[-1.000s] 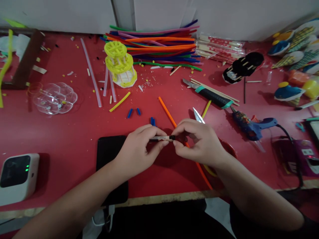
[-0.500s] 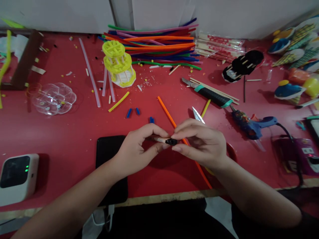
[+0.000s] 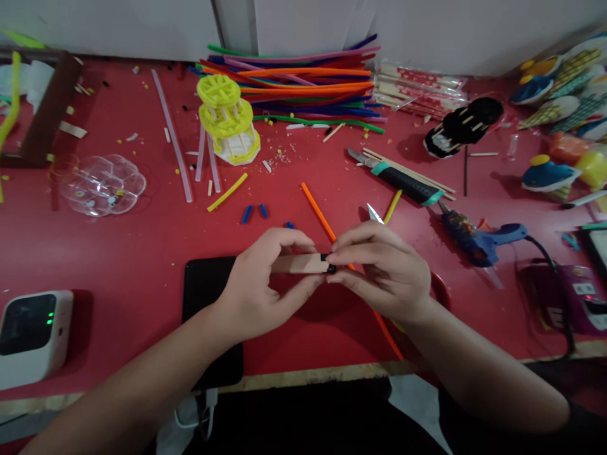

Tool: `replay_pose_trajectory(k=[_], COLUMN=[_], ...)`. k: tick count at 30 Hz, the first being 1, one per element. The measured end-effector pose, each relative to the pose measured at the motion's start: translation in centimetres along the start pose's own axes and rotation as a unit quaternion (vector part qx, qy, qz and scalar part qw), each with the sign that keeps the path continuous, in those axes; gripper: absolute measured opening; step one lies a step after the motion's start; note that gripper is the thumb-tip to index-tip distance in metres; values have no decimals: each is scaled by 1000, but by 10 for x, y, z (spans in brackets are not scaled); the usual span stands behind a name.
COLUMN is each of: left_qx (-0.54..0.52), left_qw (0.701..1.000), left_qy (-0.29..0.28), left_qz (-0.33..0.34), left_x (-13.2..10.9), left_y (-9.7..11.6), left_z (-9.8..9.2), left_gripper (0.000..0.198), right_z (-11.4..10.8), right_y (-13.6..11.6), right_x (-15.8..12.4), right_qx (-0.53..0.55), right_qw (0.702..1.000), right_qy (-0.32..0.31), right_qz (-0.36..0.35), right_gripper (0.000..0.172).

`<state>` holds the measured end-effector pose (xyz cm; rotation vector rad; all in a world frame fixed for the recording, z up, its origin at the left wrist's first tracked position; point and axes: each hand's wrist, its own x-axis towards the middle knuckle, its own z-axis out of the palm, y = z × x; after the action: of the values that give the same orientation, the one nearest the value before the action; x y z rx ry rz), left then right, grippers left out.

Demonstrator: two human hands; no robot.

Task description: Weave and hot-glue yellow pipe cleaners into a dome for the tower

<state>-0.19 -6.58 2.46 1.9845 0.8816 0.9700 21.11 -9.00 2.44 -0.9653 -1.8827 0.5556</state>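
Note:
Between thumb and fingers, my left hand (image 3: 260,284) holds a flat tan wooden piece (image 3: 298,263), its broad face showing. A small black part (image 3: 330,263) sits at the right end of this piece. The fingertips of my right hand (image 3: 386,268) pinch that black part. Under my right hand runs a long orange strip (image 3: 318,213) on the red table (image 3: 142,265). Pointed metal blades (image 3: 374,213) stick out just beyond my right hand. Short blue bits (image 3: 246,214) lie beyond my left hand.
A black tablet-like device (image 3: 208,284) lies under my left forearm. Farther back stand a yellow tiered model (image 3: 227,120) and a black one (image 3: 462,126), beside colored strips (image 3: 303,85). A cutter (image 3: 403,180), glue gun (image 3: 478,240) and clear dish (image 3: 102,186) lie around.
The wooden piece has turned, so its broad face now shows instead of a narrow edge. My left fingers have spread a little, and my right fingertips remain at the black part.

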Motion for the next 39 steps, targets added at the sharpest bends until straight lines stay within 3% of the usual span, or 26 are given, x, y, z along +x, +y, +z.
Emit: replay_pose_trajectory(k=[4, 12, 17, 27, 39], left_qx=[-83, -122, -153, -186, -226], left_qw=[996, 990, 986, 969, 962], left_qy=[-20, -33, -31, -82, -77], left_qz=[-33, -67, -65, -138, -132], left_x=[2, 3, 0, 3, 3], left_y=[2, -2, -4, -2, -3], left_z=[-1, -1, 2, 0, 2], left_gripper=[29, 19, 21, 27, 20], right_z=[0, 5, 6, 4, 9], right_y=[1, 2, 0, 3, 4], right_x=[-2, -4, -3, -3, -4], right_qx=[11, 50, 40, 11, 2], right_qw=[1000, 998, 998, 998, 999], right_qy=[12, 40, 26, -15, -22], right_qz=[-5, 24, 35, 54, 26], right_gripper=[15, 15, 11, 12, 13])
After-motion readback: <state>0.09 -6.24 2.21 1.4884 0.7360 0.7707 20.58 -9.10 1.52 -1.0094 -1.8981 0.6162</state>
